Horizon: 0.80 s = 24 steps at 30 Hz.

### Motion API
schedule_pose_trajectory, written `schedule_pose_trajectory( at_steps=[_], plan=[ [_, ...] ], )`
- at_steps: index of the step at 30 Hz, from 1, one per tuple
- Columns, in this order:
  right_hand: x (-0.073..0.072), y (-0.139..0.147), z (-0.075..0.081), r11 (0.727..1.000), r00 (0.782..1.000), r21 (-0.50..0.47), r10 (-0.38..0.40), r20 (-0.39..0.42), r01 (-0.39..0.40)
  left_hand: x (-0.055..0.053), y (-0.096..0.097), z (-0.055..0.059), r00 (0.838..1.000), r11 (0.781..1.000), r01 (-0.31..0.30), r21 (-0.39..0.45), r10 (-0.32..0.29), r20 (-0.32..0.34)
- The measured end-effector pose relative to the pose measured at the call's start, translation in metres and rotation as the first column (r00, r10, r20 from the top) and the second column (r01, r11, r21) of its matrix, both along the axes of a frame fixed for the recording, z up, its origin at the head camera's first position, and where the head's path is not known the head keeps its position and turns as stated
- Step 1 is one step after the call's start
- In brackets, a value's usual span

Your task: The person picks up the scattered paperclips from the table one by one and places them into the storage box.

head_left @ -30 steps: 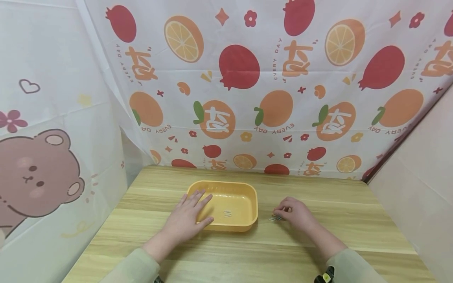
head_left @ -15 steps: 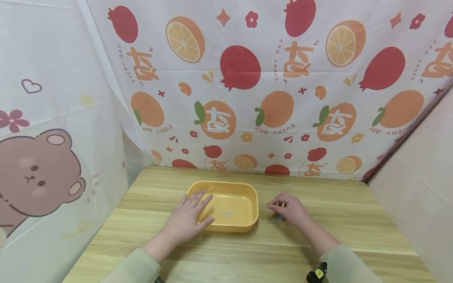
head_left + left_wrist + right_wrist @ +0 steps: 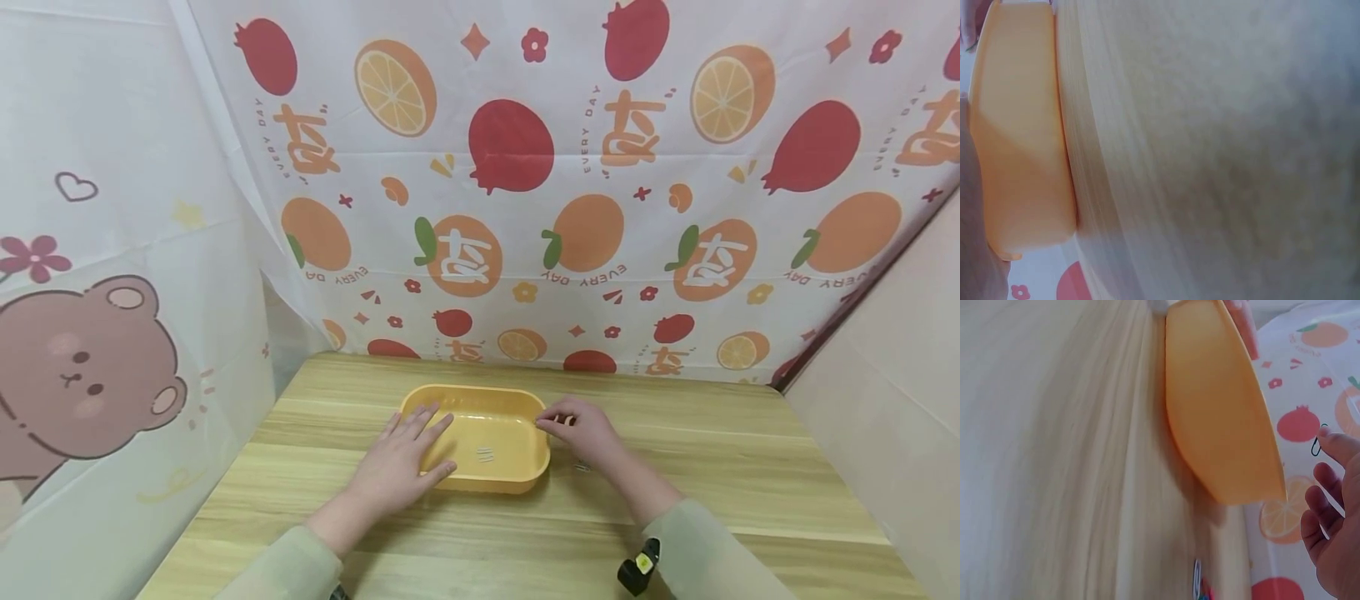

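Note:
A yellow rectangular tray [image 3: 495, 483] sits on the table. Across its left side lies my left hand [image 3: 393, 467], fingers spread over the rim and thumb at the near edge. Several small pale clips [image 3: 485, 454] lie on the tray floor. At the tray's right rim is my right hand [image 3: 581, 429], pinching a dark green paper clip [image 3: 1316, 447] between thumb and finger, as the right wrist view shows. Below that hand, several paper clips [image 3: 582, 467] lie on the wood, partly hidden; a silver one and some coloured ones show in the right wrist view.
The wood-grain table [image 3: 487, 550] runs back to a white curtain printed with fruit [image 3: 510, 146]. On the left hangs a cloth with a bear [image 3: 82, 375], and a pale panel [image 3: 877, 383] stands on the right.
My right hand has lifted from the paper clips on the table and moved left to the tray's right rim, a paper clip in its fingers. My left hand has stayed put.

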State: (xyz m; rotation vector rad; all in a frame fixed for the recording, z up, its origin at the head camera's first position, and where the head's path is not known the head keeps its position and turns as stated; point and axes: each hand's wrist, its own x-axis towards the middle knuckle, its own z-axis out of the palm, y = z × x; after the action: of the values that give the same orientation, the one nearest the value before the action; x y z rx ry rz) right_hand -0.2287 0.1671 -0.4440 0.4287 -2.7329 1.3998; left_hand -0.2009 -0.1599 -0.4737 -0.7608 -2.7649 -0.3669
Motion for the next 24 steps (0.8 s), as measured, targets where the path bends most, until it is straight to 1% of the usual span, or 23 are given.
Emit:
schedule_pose_trajectory(
  at_steps=[6, 12, 17, 20, 24],
  plan=[
    [-0.004, -0.021, 0.003, 1.0, 1.0, -0.006, 0.018, -0.022, -0.018, 0.001, 0.001, 0.002, 1.0, 1.0, -0.001, 0.007, 0.001, 0.012],
    [-0.009, -0.039, 0.004, 0.999, 0.999, -0.003, 0.044, -0.01, -0.044, 0.001, 0.001, 0.001, 1.0, 1.0, -0.001, 0.005, 0.001, 0.01],
    [-0.013, -0.049, 0.002, 0.997, 0.998, 0.038, 0.063, -0.007, -0.063, 0.001, 0.0, 0.001, 1.0, 1.0, -0.001, 0.0, 0.001, 0.005],
    [-0.015, -0.054, 0.001, 0.994, 0.996, 0.061, 0.09, -0.019, -0.089, 0.001, 0.0, 0.001, 1.0, 1.0, 0.001, 0.008, -0.001, 0.01],
    [-0.019, -0.061, 0.001, 0.984, 0.992, 0.136, 0.119, -0.047, -0.111, 0.001, -0.001, 0.001, 1.0, 1.0, 0.001, 0.005, -0.001, 0.011]
  ],
)
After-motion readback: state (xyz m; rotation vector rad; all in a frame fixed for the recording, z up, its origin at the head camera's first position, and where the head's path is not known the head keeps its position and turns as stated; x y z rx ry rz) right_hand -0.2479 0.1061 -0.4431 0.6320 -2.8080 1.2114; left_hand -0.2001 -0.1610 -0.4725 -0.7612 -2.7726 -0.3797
